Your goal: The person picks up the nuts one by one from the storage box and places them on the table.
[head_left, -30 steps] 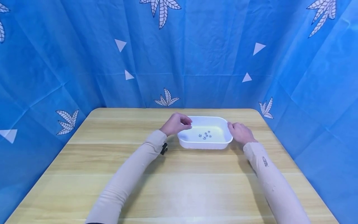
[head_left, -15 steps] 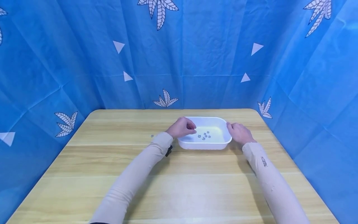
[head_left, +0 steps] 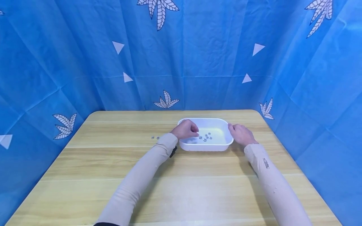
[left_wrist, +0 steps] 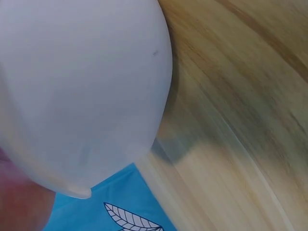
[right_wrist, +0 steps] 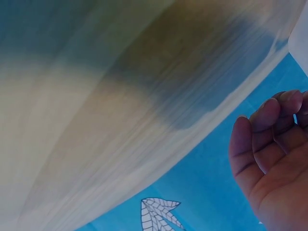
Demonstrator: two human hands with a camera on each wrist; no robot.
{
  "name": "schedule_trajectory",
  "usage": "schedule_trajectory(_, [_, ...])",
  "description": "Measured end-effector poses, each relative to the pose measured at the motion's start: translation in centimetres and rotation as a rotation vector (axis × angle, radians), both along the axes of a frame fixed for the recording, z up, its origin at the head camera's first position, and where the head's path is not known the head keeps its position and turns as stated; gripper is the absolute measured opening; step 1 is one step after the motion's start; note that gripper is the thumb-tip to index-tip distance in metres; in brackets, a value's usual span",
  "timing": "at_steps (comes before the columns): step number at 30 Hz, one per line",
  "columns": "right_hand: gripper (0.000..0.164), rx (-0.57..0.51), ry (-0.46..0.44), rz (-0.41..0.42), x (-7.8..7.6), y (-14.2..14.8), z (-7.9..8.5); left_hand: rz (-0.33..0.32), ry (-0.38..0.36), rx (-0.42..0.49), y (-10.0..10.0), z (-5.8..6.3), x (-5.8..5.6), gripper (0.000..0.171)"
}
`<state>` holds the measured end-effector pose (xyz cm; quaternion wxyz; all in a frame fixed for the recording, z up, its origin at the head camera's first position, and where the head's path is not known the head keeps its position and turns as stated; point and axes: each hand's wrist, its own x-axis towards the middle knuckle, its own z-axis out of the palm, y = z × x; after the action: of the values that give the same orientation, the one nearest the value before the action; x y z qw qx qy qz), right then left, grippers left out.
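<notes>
A white plastic tray point(head_left: 203, 147) stands toward the back of the wooden table, with several small silvery nuts point(head_left: 207, 137) on its floor. My left hand point(head_left: 185, 129) reaches over the tray's left rim, thumb and fingertips close together beside the leftmost nut. Whether anything is between those fingertips is too small to tell. In the left wrist view the tray's outer wall point(left_wrist: 86, 86) fills much of the picture, with part of a finger point(left_wrist: 21, 202) at lower left. My right hand point(head_left: 242, 134) grips the right rim; its curled fingers show in the right wrist view.
Two more nuts point(head_left: 157, 137) lie on the table point(head_left: 186, 188) left of the tray, near my left sleeve. A blue patterned curtain point(head_left: 181, 56) encloses the table's back and sides.
My left hand has moved right and down into the tray. Two nuts on the table have come into view from behind the left sleeve. The right hand keeps its hold on the rim.
</notes>
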<state>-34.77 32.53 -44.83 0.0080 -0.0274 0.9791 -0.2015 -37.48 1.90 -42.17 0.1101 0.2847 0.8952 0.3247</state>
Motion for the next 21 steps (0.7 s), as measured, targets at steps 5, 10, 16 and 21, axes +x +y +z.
schedule_trajectory(5, [0.072,-0.009,0.003,0.000,0.0,0.0,0.1,-0.007,0.014,-0.002,0.1,0.0,-0.1,0.025])
schedule_trajectory(10, [0.074,-0.012,0.001,0.001,-0.1,0.1,0.0,-0.004,0.020,-0.025,0.5,-0.3,-0.2,0.024])
schedule_trajectory(16, [0.079,-0.011,-0.005,-0.001,-0.1,0.0,-0.1,-0.021,0.003,-0.071,1.3,-0.7,-0.2,0.025])
schedule_trajectory(21, [0.079,-0.010,0.004,-0.001,-0.1,0.1,-0.2,-0.003,-0.010,-0.114,1.8,-1.1,-0.2,0.026])
